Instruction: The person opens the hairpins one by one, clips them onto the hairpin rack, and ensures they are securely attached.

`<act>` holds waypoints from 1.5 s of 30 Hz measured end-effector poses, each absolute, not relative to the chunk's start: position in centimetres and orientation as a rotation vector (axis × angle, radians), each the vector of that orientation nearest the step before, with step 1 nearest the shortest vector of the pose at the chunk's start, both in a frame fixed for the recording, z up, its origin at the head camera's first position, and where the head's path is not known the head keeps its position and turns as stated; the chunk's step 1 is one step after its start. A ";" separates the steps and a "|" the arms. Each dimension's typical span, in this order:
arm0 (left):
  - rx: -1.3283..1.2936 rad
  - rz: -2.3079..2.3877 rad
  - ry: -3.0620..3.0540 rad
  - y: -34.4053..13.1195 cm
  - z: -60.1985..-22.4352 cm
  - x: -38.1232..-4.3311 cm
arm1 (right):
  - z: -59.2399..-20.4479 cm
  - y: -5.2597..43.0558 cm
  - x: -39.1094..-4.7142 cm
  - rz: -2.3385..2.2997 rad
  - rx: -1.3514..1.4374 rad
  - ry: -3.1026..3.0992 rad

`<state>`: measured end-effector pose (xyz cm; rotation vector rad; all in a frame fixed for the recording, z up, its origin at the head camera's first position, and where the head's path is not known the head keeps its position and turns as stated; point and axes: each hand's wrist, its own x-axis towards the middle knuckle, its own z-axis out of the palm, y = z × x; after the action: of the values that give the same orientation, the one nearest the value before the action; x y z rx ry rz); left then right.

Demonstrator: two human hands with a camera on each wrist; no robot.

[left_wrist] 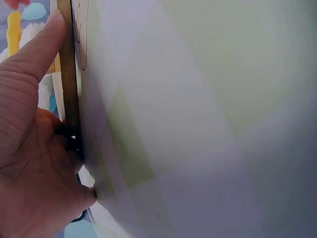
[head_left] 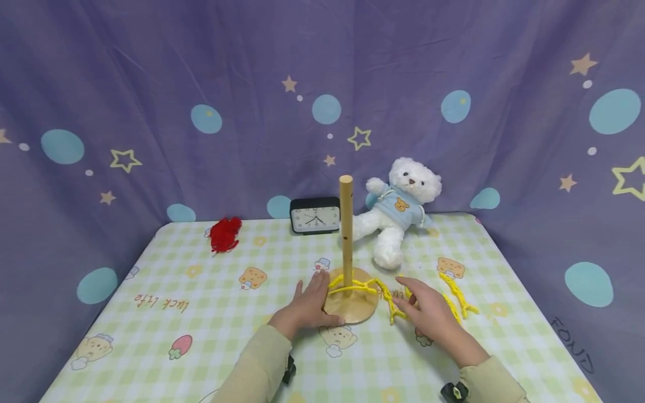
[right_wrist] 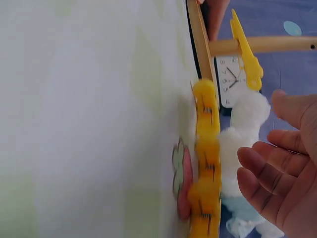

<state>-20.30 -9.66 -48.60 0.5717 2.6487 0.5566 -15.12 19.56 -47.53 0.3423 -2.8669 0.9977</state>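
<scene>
A wooden stand, with a round base (head_left: 355,310) and an upright pole (head_left: 347,240) with small holes, stands on the table. My left hand (head_left: 306,305) holds the left side of the base. Its thumb (left_wrist: 47,47) presses on the rim in the left wrist view. Low on the pole, a yellow branch-shaped piece (right_wrist: 246,54) sits crosswise. My right hand (head_left: 428,310), fingers loosely bent and holding nothing, hovers right of the stand. Close by it, a yellow branch-shaped piece (head_left: 387,296) lies beside the base. Another yellow piece (head_left: 456,292) lies farther right; one more is partly hidden behind the hand.
A black-framed clock (head_left: 316,217) stands behind the pole. To its right a white teddy bear (head_left: 403,201) in a blue top leans against the curtain (head_left: 252,151). Red pieces (head_left: 224,235) lie in a heap at the back left of the checked tablecloth (head_left: 211,330).
</scene>
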 end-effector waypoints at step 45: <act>0.552 0.578 2.630 -9.5 -48.1 -20.0 | -48.3 30.6 -12.8 0.756 -0.026 -2.974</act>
<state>-20.05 -9.53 -48.06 0.5520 2.6300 0.5777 -12.79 30.63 -48.26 -0.0261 -2.9737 0.7562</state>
